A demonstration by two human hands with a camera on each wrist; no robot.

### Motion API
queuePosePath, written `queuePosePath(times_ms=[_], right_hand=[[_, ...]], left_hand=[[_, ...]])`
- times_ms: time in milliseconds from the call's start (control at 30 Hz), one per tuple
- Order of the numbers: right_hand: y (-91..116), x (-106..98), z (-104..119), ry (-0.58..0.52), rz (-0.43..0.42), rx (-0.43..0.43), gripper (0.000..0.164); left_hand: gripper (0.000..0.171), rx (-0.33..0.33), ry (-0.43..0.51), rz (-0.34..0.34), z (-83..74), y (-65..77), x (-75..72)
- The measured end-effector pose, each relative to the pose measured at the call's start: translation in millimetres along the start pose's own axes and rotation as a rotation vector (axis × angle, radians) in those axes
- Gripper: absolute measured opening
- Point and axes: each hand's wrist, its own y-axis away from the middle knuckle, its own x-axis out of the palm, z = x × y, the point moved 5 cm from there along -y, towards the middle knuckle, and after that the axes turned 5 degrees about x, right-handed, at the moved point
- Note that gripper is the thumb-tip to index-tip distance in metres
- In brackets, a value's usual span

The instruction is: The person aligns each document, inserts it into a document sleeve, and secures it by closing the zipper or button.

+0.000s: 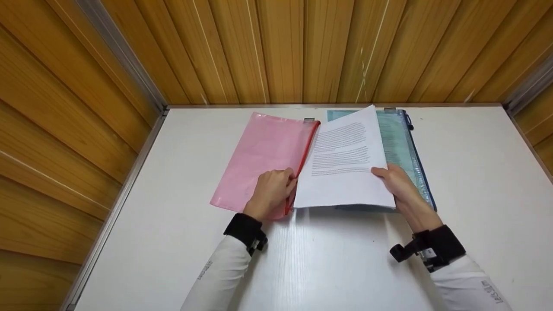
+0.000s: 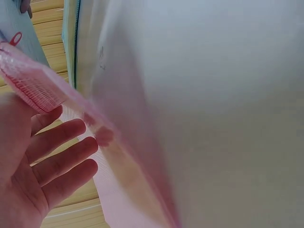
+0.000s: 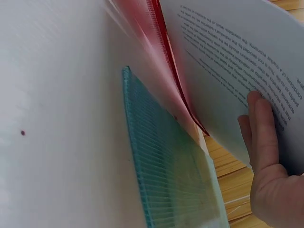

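Observation:
My left hand (image 1: 268,193) pinches the zip edge of a pink zip document pouch (image 1: 270,149), near its lower right. The pouch's mesh rim (image 2: 35,88) lies between thumb and index finger in the left wrist view, the other fingers spread. White printed paper (image 1: 341,185) slants up from the pouch's red zip (image 3: 167,52). My right hand (image 1: 399,185) holds the paper at its right edge, thumb on the printed face and fingers behind. The paper's left edge runs along the pouch opening; how far it reaches inside is hidden.
A teal zip pouch (image 1: 394,138) with a dark blue zip (image 1: 418,160) lies behind and right of the paper, partly covered by it. Printed content shows through it. The white table (image 1: 181,172) meets wood-patterned panels (image 1: 285,52) at the back and sides.

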Motion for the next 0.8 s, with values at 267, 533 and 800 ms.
queuePosePath(times_ms=[267,533,800], right_hand=[[-6.3,5.7,-13.3,0.019,-0.069,0.03,0.063],[-8.8,15.7,-26.1,-0.069,-0.099,0.048,0.062],[-9.1,23.7,-34.2,-0.142,-0.111,0.052,0.063]], left_hand=[[0.013,-0.037,0.046,-0.019,1.6,4.1,-1.3],[0.021,-0.178,0.229,0.08,9.2,6.8,1.1],[0.024,-0.271,0.372,0.074,15.2,7.8,-0.3]])
